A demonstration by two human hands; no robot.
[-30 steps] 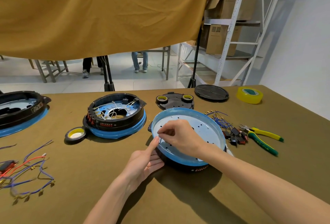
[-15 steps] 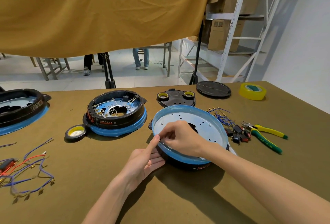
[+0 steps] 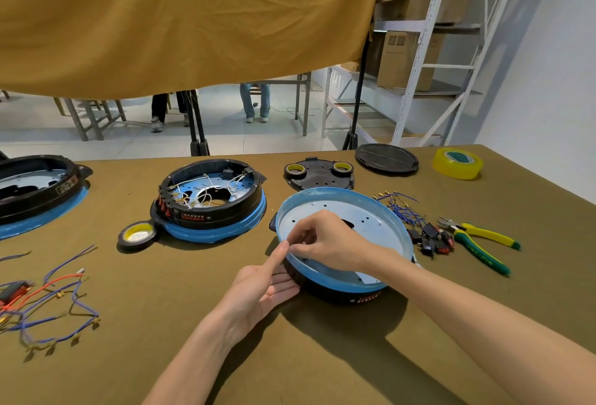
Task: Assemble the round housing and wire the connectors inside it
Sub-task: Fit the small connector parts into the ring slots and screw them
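The round housing (image 3: 371, 222) lies in front of me, a black body with a blue rim and a perforated metal plate inside. My left hand (image 3: 261, 288) rests against its left side with straight fingers, the thumb raised to the rim. My right hand (image 3: 329, 243) reaches over the plate and pinches the rim's left edge right beside that thumb; what lies between the fingertips is too small to tell. Loose blue wires with connectors (image 3: 403, 207) and small black and red switches (image 3: 432, 238) lie just right of the housing.
A wired housing (image 3: 213, 201) sits at centre left and another (image 3: 35, 188) at the far left. Also on the table: a black tape roll (image 3: 138, 235), a wire bundle (image 3: 48, 301), a cover plate carrying two tape rolls (image 3: 319, 174), a black lid (image 3: 386, 159), yellow tape (image 3: 458, 163) and pliers (image 3: 480, 243).
Both hands stay at the housing's left rim, the right fingers shifting only slightly. The view has tilted a little.
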